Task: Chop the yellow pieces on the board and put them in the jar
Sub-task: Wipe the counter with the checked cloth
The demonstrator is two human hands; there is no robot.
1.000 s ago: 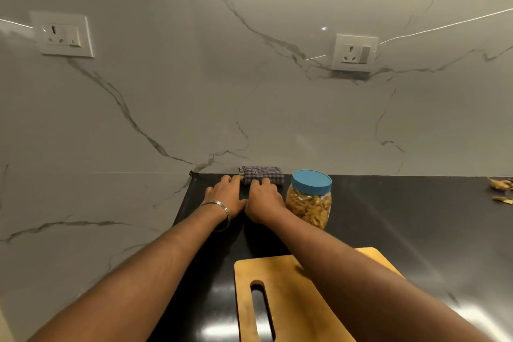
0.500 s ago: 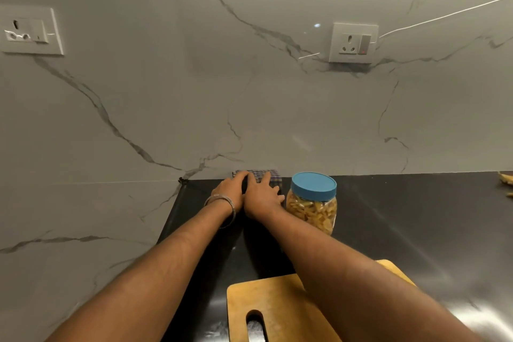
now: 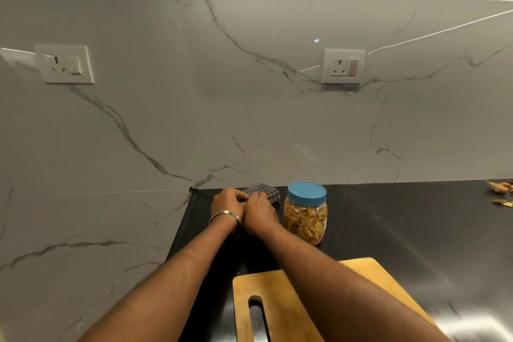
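a: what's sitting nearest the camera?

b: a wooden cutting board (image 3: 280,294) is lying on the black counter (image 3: 402,230), with a long slot cut through its near end. the right forearm is crossing over it, hiding much of its top. the part that is showing is carrying no yellow pieces.

a: and further in?

b: the jar (image 3: 305,214) is standing upright on the counter beyond the board, just to the right of the hands. its blue lid (image 3: 306,193) is sitting on top, and it is holding yellow strips (image 3: 304,223) filling most of it.

a: what are the hands doing?

b: both are reaching to the back of the counter, side by side and touching. the left hand (image 3: 226,203), with a metal bangle (image 3: 224,215) at the wrist, is curling its fingers at the edge of a checked cloth (image 3: 263,191). the right hand (image 3: 258,212) is resting partly on that cloth with fingers bent; whether it is actually gripping the fabric, i cannot tell.

a: anything behind?

b: the cloth is lying against the marble wall (image 3: 249,105). two sockets are showing on it, one at the left (image 3: 64,64) and one at the right (image 3: 343,66). a few yellowish scraps (image 3: 501,193) are lying at the far right of the counter, well apart from the jar.
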